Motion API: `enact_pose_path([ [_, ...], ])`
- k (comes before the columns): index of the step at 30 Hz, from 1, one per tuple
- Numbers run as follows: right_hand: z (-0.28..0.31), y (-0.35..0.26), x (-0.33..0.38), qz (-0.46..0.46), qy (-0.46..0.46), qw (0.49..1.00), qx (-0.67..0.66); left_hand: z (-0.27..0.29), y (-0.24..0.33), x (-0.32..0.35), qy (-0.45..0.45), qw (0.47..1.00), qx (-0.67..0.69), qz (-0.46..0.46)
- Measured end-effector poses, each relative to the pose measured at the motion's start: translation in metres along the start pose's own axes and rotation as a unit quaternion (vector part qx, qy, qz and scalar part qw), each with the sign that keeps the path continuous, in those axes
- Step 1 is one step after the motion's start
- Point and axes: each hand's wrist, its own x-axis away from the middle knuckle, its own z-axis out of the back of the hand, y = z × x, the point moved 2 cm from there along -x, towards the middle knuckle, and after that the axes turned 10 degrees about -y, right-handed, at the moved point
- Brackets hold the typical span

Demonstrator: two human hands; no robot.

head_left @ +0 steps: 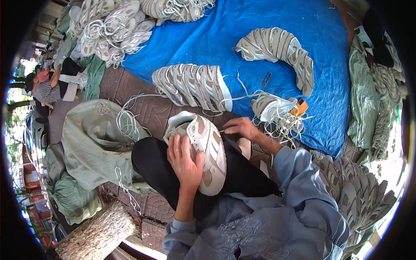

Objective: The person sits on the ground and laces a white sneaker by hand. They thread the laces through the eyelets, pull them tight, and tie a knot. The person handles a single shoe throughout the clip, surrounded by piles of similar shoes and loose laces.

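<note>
A white and beige sneaker upper (213,149) rests on my black-trousered lap, its toe toward me and its opening away from me. My left hand (185,161) grips it from the left, the fingers over the tongue and collar and the thumb on the lacing area. Just right of the upper, my right hand (242,128) is closed in a pinch on a thin pale strand that looks like a shoelace. Most of that strand is hidden or too fine to follow. Beyond my right hand, a small bunch of uppers (271,106) lies with tangled white laces (284,125).
A blue tarp (195,43) bears nested rows of uppers (190,86), a curved stack (277,47), an orange phone (299,107) and a small dark tool (267,78). Left are a pale sack (93,138) and a log (97,234). More uppers (355,190) stand right. People (54,89) sit far left.
</note>
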Motion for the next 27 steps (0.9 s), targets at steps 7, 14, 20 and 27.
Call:
enact_pose_path([
  [7,0.089,0.105,-0.037,-0.236,-0.027,0.886,0.398,-0.007,-0.005,-0.009,-0.037,0.999,-0.011,0.024],
  [14,0.04,0.183,-0.068,-0.316,-0.276,0.849,0.32,0.008,-0.005,-0.026,-0.096,0.994,-0.034,0.035],
  [20,0.11,0.0,-0.097,-0.05,-0.134,0.986,0.089,0.017,0.004,-0.103,-0.068,0.992,0.093,-0.047],
  [27,0.139,-0.203,-0.086,0.156,-0.16,0.966,0.132,0.014,0.043,-0.135,-0.301,0.829,0.467,-0.059],
])
